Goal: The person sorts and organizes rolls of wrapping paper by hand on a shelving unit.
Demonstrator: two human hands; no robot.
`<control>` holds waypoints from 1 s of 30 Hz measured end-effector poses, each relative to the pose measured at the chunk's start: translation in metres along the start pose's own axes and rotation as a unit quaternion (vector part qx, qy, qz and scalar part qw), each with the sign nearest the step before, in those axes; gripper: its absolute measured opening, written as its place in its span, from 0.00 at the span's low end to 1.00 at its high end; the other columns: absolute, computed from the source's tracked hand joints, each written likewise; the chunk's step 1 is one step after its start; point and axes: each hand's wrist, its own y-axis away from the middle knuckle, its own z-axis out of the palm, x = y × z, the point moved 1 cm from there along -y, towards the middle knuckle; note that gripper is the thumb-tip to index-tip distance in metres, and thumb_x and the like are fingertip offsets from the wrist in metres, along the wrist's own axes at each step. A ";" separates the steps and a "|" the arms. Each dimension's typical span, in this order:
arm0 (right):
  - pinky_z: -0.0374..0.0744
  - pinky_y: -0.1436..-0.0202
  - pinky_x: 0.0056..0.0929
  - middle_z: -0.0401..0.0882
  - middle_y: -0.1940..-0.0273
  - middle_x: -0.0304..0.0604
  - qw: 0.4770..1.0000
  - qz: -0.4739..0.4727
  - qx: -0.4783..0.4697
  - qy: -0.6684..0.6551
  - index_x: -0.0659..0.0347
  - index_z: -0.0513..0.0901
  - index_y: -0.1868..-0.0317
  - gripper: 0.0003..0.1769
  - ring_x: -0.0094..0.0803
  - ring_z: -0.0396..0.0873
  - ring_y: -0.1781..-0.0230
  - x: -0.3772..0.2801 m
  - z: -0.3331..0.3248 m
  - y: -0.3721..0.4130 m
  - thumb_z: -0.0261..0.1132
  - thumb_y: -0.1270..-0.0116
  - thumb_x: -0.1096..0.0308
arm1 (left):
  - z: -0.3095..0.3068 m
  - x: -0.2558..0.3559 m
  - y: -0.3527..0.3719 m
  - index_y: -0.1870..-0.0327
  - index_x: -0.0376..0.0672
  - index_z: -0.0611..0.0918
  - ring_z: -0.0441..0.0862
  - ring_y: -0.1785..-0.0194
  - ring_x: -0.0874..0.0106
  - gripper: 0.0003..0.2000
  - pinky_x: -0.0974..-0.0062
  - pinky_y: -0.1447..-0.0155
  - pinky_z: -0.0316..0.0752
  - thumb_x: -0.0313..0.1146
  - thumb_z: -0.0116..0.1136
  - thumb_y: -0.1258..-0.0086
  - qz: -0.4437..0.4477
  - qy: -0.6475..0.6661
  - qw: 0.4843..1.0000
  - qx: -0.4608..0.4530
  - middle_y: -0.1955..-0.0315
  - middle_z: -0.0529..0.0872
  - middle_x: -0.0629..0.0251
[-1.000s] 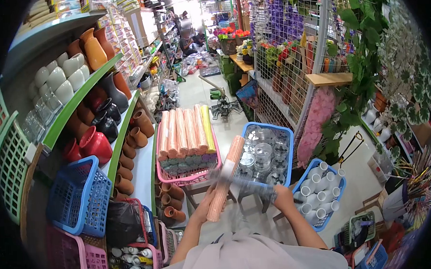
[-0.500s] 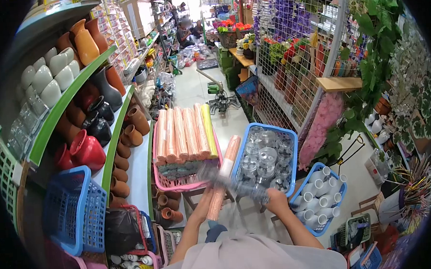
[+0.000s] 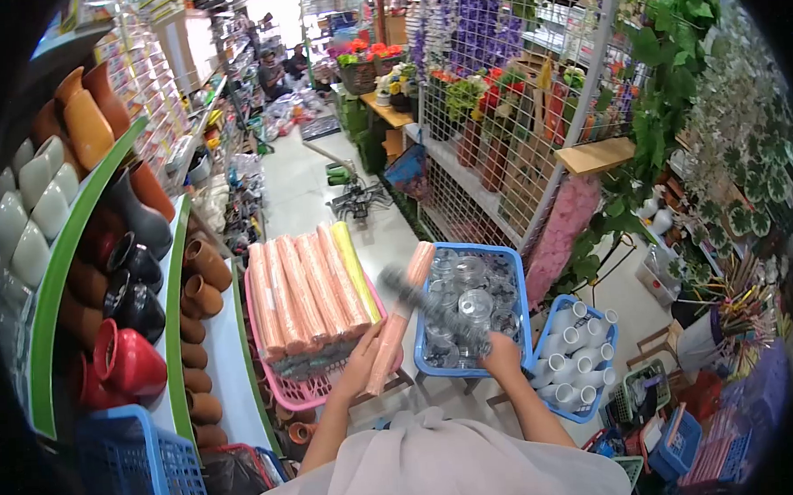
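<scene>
My left hand [image 3: 359, 370] is closed around the lower part of a long peach-coloured wrapped roll [image 3: 406, 311], which slants up and to the right. My right hand [image 3: 502, 358] grips a grey, fuzzy duster [image 3: 402, 286], smeared by motion, whose far end crosses the roll. Left of the roll, a pink basket [image 3: 306, 402] carries several similar peach rolls [image 3: 303, 291] and a yellow one [image 3: 353, 269], with dark greyish items under them. Beneath the duster stands a blue basket [image 3: 522, 304] of clear rounded containers [image 3: 475, 306].
Shelves at left hold red vases [image 3: 129, 358], black, white and clay pots. A smaller blue basket [image 3: 545, 400] of white vases [image 3: 587, 359] stands at right. A wire mesh rack [image 3: 507, 145] with artificial flowers borders the aisle. Two people [image 3: 274, 76] sit far back.
The duster's far end has swung upward along the roll. My view has shifted, so the shelves and baskets sit further left. Both hands keep their holds.
</scene>
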 end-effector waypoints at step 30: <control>0.71 0.50 0.35 0.74 0.55 0.47 0.929 -0.295 -0.060 -0.216 0.61 0.77 0.55 0.17 0.40 0.74 0.52 -0.050 0.046 0.015 0.68 0.45 0.73 | 0.054 0.062 0.185 0.28 0.42 0.60 0.61 0.30 0.70 0.31 0.69 0.29 0.58 0.37 0.57 0.30 0.029 0.080 0.943 0.322 0.32 0.63 0.61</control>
